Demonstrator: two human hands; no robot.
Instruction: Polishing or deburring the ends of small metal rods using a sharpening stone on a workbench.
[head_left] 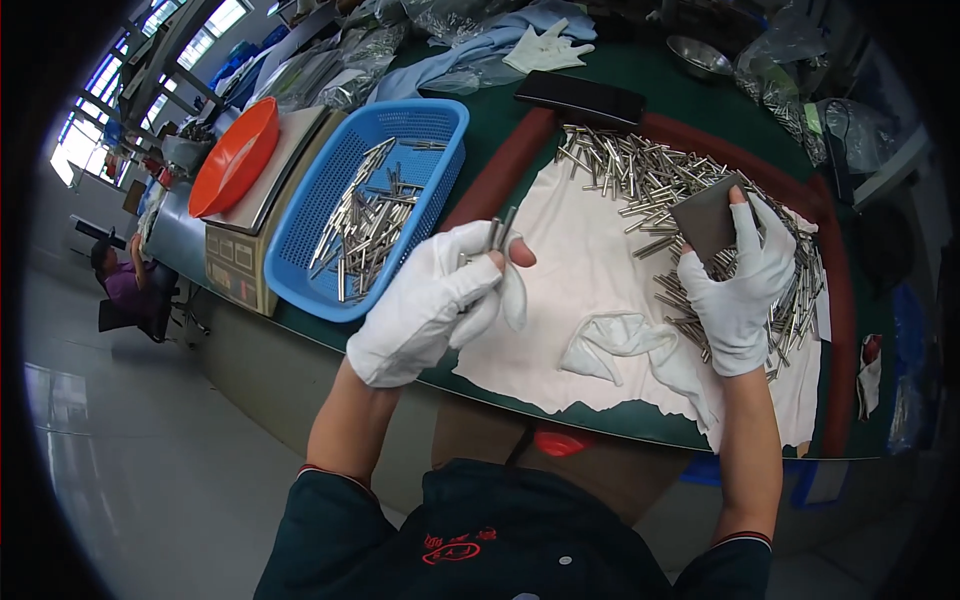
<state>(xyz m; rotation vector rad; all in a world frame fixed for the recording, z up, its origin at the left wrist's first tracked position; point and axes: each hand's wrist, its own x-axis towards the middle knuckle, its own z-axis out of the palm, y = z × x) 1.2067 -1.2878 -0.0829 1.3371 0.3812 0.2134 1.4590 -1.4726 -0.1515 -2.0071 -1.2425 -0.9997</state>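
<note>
My left hand point(425, 300), in a white glove with bare fingertips, is closed around a few short metal rods point(507, 228) that stick up past the thumb. It is raised over the left part of a pale cloth point(535, 300). My right hand point(745, 290), gloved the same way, grips a flat dark grey rectangular pad point(708, 222) between thumb and fingers. Under and around that hand lies a large heap of loose silvery rods point(625, 165). A crumpled white cloth point(640, 340) rests between the hands, nearer to me.
A blue perforated basket point(455, 135) with more rods stands at left, beside a scale point(240, 265) bearing an orange-red bowl point(235, 160). Dark red strips point(500, 175) border the cloth. Behind lie a black phone-like slab point(580, 97), a glove point(550, 47) and a metal bowl point(700, 57). Someone point(130, 280) sits far left.
</note>
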